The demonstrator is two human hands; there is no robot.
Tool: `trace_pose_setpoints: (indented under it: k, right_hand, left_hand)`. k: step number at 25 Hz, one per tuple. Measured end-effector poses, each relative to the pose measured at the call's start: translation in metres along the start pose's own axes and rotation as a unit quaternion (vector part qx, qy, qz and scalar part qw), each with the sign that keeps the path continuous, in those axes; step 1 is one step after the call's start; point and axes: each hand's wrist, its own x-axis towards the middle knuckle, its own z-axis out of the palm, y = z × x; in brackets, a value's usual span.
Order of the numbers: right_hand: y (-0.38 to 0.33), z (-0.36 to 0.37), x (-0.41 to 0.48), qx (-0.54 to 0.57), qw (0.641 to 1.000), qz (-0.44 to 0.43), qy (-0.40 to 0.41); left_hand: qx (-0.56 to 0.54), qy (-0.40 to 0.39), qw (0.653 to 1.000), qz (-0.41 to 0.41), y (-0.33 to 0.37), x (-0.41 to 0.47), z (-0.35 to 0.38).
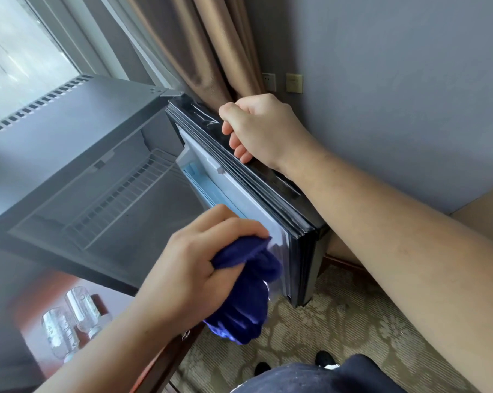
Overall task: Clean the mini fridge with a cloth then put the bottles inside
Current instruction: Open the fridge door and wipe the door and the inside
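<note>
The dark grey mini fridge (pixel 78 143) stands open on a reddish wooden desk, its wire shelf bare. Its door (pixel 239 191) swings out to the right, white inner liner facing me. My right hand (pixel 259 129) grips the door's top edge, fingers curled over it. My left hand (pixel 208 259) holds a dark blue cloth (pixel 245 302) bunched in its fingers and presses it against the lower inner face of the door. Two clear plastic bottles (pixel 69 321) lie side by side on the desk at the lower left, below the fridge.
A tan curtain (pixel 211 46) hangs behind the door, beside a window (pixel 21 46) at the upper left. The grey wall (pixel 395 80) carries two sockets. Patterned carpet (pixel 338 321) covers the floor, with my dark shoes (pixel 324 360) at the bottom.
</note>
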Motion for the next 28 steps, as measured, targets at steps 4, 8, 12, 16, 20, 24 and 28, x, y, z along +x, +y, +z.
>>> trace_pose_setpoints:
  k: [4, 8, 12, 16, 20, 24, 28]
  right_hand:
    - [0.000, 0.000, 0.001, 0.006, 1.000, 0.000, -0.002]
    - [-0.002, -0.001, 0.001, 0.045, 0.999, 0.017, -0.012]
    - [-0.002, -0.002, 0.002, 0.058, 0.998, 0.028, -0.013]
    - [-0.002, -0.005, 0.001, 0.053, 0.998, 0.026, -0.016]
    - [0.000, -0.005, 0.003, 0.051, 0.998, 0.020, -0.019]
    - [0.001, -0.004, 0.004, 0.026, 1.000, 0.008, -0.012]
    - [0.003, -0.004, 0.004, 0.011, 1.000, 0.000, -0.010]
  left_hand:
    - [0.057, 0.062, 0.996, -0.033, -0.020, 0.015, -0.010]
    - [0.093, 0.072, 0.991, -0.058, -0.035, 0.035, -0.020]
    - [0.089, 0.015, 0.996, -0.022, -0.025, 0.042, -0.008]
    - [0.060, -0.005, 0.998, 0.004, -0.002, 0.033, 0.011]
    - [0.102, -0.012, 0.994, 0.034, 0.012, 0.027, 0.022]
    - [0.131, -0.016, 0.990, 0.057, 0.018, 0.020, 0.024]
    - [0.133, -0.004, 0.989, 0.066, 0.023, 0.012, 0.029]
